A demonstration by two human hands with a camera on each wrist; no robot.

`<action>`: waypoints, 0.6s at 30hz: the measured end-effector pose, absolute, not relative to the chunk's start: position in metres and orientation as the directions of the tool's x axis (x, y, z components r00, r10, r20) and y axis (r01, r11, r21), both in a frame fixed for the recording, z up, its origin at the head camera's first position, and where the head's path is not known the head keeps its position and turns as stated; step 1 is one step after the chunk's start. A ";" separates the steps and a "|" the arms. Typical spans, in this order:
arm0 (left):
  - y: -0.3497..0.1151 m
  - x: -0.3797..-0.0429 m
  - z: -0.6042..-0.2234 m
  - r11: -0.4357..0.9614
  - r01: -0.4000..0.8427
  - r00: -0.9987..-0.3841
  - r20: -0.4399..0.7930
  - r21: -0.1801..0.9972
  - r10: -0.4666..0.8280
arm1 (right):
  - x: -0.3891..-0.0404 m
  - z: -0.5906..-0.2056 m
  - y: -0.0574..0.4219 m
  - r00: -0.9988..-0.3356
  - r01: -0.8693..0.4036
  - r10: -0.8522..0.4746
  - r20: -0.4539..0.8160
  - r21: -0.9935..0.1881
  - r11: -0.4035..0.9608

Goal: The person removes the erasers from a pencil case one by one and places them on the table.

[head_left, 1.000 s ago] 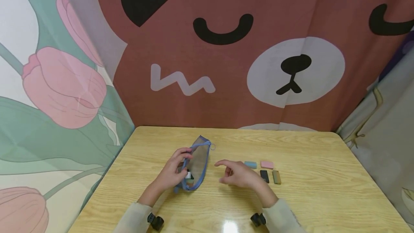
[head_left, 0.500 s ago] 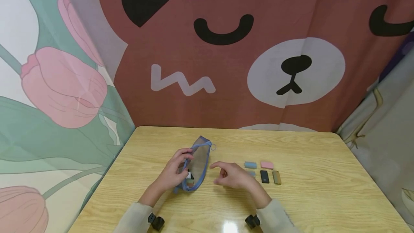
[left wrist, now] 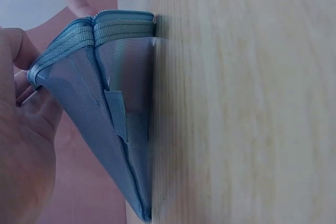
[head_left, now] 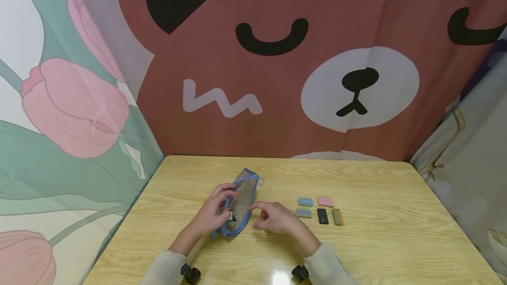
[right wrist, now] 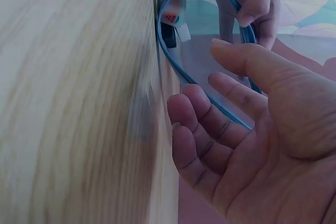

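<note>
A blue mesh zipper pouch (head_left: 246,195) lies on the table with its mouth open. My left hand (head_left: 211,210) grips the pouch's near-left rim, its thumb inside the mouth and its fingers outside, as the left wrist view shows with the pouch's mesh side (left wrist: 73,82). My right hand (head_left: 277,218) is at the pouch's right rim, index fingertip right at the zipper edge. In the right wrist view its fingers (right wrist: 181,108) are loosely bent and hold nothing. Several small pieces, one white block (right wrist: 182,32) among them, lie inside the pouch.
Right of my right hand, small blocks lie on the wooden table (head_left: 380,232): a blue one (head_left: 305,202), a pink one (head_left: 325,202), a grey-blue one (head_left: 303,213), a black one (head_left: 322,216) and a tan one (head_left: 337,217). A bear-print curtain (head_left: 277,131) hangs behind the table.
My right hand has moved left to the pouch's rim, uncovering the grey-blue block. The left hand keeps its grip on the pouch in the same place.
</note>
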State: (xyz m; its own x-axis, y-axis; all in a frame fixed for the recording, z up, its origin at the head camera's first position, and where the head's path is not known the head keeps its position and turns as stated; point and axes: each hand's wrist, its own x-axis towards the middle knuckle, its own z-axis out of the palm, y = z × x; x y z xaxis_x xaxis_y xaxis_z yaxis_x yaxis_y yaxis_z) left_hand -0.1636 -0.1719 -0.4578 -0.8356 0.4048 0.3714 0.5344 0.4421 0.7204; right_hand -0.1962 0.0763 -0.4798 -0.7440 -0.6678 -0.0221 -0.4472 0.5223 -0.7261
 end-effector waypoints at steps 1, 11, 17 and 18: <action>-0.172 -0.163 -0.457 0.444 0.535 -0.835 0.372 0.719 0.406 | -0.196 -0.481 0.075 -0.743 -0.445 -0.668 -0.025 -0.728 0.522; -0.172 -0.164 -0.458 0.458 0.539 -0.834 0.374 0.707 0.405 | -0.193 -0.486 0.059 -0.757 -0.400 -0.649 -0.071 -0.736 0.547; -0.172 -0.165 -0.459 0.460 0.544 -0.831 0.374 0.701 0.412 | -0.192 -0.487 0.053 -0.763 -0.399 -0.642 -0.077 -0.725 0.561; -0.172 -0.165 -0.459 0.460 0.545 -0.830 0.375 0.701 0.412 | -0.192 -0.487 0.052 -0.761 -0.404 -0.644 -0.075 -0.722 0.562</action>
